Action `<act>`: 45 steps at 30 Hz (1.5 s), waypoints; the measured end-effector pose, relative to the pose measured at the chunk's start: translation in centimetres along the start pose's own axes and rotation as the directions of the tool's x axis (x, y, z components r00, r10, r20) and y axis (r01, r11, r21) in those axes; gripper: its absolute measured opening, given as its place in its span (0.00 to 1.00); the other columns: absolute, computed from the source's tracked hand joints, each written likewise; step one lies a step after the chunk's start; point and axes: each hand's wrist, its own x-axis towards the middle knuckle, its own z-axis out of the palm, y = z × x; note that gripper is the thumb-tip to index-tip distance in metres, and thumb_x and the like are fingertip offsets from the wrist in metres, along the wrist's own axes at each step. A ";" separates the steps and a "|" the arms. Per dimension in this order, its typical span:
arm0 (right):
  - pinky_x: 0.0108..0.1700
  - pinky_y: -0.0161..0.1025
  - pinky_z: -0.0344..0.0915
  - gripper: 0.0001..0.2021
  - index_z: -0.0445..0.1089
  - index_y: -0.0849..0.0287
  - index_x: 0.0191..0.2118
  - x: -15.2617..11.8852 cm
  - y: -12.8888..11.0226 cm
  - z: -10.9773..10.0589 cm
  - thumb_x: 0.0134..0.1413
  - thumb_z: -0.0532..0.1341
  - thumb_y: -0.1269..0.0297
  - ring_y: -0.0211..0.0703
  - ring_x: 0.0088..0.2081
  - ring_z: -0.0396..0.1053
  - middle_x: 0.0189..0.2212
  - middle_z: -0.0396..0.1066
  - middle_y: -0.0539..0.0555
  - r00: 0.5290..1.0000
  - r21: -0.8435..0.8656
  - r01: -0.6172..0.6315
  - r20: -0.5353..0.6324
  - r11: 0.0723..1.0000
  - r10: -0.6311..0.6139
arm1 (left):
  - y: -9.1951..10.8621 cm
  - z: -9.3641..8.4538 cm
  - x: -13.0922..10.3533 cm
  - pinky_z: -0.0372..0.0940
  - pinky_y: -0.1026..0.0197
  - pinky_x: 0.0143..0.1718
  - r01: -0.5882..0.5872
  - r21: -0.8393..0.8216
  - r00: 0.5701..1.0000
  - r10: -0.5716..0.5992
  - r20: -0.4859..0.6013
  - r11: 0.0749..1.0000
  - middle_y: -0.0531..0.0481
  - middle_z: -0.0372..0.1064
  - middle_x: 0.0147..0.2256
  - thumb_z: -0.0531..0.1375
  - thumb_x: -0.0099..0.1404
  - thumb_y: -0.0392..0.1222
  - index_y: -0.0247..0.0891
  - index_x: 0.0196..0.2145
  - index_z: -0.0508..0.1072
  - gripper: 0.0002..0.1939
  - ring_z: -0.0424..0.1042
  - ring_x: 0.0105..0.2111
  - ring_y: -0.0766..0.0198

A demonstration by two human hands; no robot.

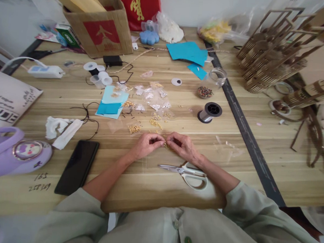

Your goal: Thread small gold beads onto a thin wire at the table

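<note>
Both hands meet fingertip to fingertip over the wooden table. My left hand is closed in a pinch, and my right hand pinches opposite it; what they hold is too small to name. Tiny gold pieces lie right at the fingertips. Just beyond are piles of gold beads and small gold findings. White-handled scissors lie below my right hand, their blades pointing left. Small clear bags of silvery pieces rest farther back.
A wire spool and a jar of beads stand at right. Blue papers, a black phone and a purple object are at left. A paper bag and bamboo frames stand behind.
</note>
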 end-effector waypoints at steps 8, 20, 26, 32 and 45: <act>0.25 0.30 0.54 0.09 0.68 0.61 0.34 0.0 0.2 0.1 0.57 0.56 0.61 0.32 0.22 0.55 0.23 0.65 0.48 1.000 0.011 -0.007 0.006 1.000 0.007 | -0.1 0.3 0.1 0.64 0.65 0.32 0.013 -0.032 1.000 -0.014 -0.023 0.999 0.48 0.74 0.30 0.62 0.57 0.42 0.32 0.31 0.76 0.09 0.69 0.29 0.66; 0.24 0.30 0.52 0.08 0.68 0.61 0.34 0.1 0.2 0.0 0.57 0.56 0.61 0.32 0.22 0.55 0.23 0.64 0.48 1.000 0.024 -0.009 0.014 1.000 0.008 | 0.0 0.3 0.1 0.63 0.66 0.30 0.012 -0.038 0.999 -0.014 -0.052 0.999 0.49 0.71 0.29 0.62 0.56 0.41 0.33 0.30 0.73 0.07 0.68 0.29 0.67; 0.25 0.31 0.52 0.08 0.67 0.60 0.33 0.0 -0.2 -0.1 0.57 0.56 0.61 0.32 0.22 0.55 0.22 0.64 0.47 1.000 0.029 -0.026 0.014 0.999 0.026 | 0.2 0.2 0.1 0.62 0.68 0.28 -0.001 -0.051 0.999 -0.001 -0.043 0.999 0.49 0.70 0.29 0.61 0.57 0.40 0.33 0.29 0.71 0.07 0.67 0.28 0.68; 0.23 0.30 0.51 0.08 0.67 0.61 0.33 0.0 -0.2 -0.1 0.57 0.56 0.61 0.31 0.21 0.54 0.21 0.63 0.47 1.000 0.024 -0.030 0.000 0.999 0.030 | 0.0 0.4 0.2 0.63 0.68 0.28 0.031 -0.091 0.998 -0.036 -0.045 0.995 0.51 0.70 0.26 0.63 0.55 0.40 0.32 0.29 0.71 0.08 0.67 0.26 0.69; 0.23 0.29 0.53 0.09 0.66 0.61 0.41 -0.2 0.1 0.2 0.56 0.57 0.63 0.30 0.20 0.55 0.21 0.62 0.46 0.999 -0.018 0.045 0.002 0.999 -0.045 | 0.0 0.4 0.1 0.64 0.67 0.29 0.035 -0.098 0.998 -0.040 -0.046 0.995 0.50 0.72 0.27 0.62 0.55 0.38 0.32 0.29 0.73 0.06 0.69 0.27 0.69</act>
